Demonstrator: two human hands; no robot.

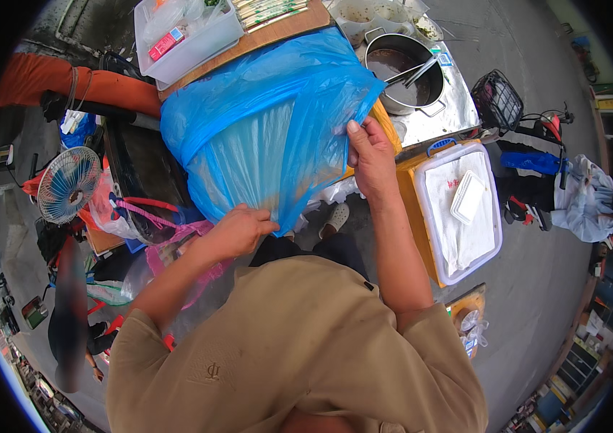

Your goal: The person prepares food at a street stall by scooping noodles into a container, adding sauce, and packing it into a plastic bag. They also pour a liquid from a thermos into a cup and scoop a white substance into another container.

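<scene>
A large blue plastic bag [285, 94] lies spread over a surface in front of me, creased and partly see-through. Its near corner is gripped by my left hand [240, 229], with the fingers pinched on the edge. Farther right and higher up, my right hand [375, 160] pinches the bag's right edge between thumb and fingers. The plastic is drawn taut in folds between the two hands. Whatever lies under the bag is mostly hidden; a yellow edge [386, 126] shows beside my right hand.
A steel pot [391, 61] with a ladle stands at the far right, near a white plastic bin [198, 43] and wrapped chopsticks [266, 11]. On my right is a yellow box with a cloth-covered lid [440, 224] and a white foam container [468, 198]. A fan [70, 184] stands left; another person [68, 325] is lower left.
</scene>
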